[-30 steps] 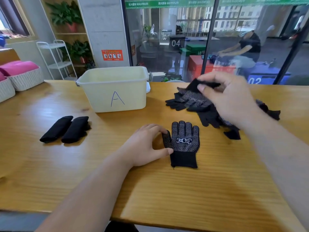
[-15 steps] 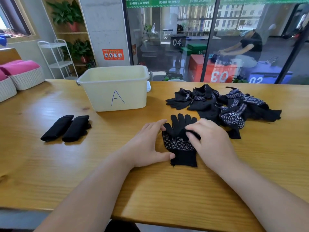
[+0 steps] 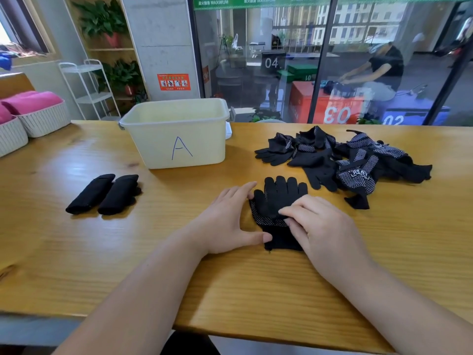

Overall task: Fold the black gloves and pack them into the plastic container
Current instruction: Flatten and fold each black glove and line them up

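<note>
Seen from the head camera, a person works at a wooden table (image 3: 76, 252). A black glove (image 3: 279, 193) lies palm down on top of a dotted one, fingers pointing away, directly in front of them. The left hand (image 3: 230, 221) rests open beside the stack, fingers spread at the glove's left edge and the thumb touching the cuff. The right hand (image 3: 322, 226) lies on the stack, its nearly straight fingers pressing down; it grips nothing. A loose pile of gloves (image 3: 358, 165) sits just beyond to the right. The cream plastic container (image 3: 163, 149), marked "A", stands behind the left hand. Two folded glove bundles (image 3: 120, 194) lie side by side at left, and white baskets (image 3: 43, 121) of pink cloth sit far left.
</note>
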`<control>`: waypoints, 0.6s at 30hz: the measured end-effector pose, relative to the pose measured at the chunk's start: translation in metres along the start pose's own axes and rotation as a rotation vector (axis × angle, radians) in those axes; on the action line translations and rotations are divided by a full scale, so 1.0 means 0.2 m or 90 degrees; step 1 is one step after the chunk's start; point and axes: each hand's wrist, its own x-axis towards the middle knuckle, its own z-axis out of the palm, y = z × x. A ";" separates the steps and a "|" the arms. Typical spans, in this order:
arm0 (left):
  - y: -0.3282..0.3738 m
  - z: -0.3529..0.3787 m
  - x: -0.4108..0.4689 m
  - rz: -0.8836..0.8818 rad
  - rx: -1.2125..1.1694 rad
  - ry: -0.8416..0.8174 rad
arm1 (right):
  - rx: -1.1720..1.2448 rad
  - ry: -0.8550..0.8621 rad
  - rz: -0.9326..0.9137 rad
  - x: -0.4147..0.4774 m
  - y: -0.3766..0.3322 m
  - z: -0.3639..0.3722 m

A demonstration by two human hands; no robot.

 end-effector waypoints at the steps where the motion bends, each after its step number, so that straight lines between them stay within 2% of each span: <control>1: 0.00 0.00 0.00 0.000 -0.002 -0.001 | 0.005 0.020 0.007 0.01 -0.01 -0.01; 4: 0.01 0.00 0.00 -0.004 -0.005 0.006 | 0.007 0.042 -0.005 0.01 -0.05 -0.02; 9: 0.02 0.00 0.00 -0.012 -0.002 0.006 | -0.027 -0.022 -0.061 -0.02 -0.04 0.01; 18: 0.02 0.00 0.00 -0.022 0.021 0.012 | -0.037 -0.050 -0.072 -0.04 -0.03 0.00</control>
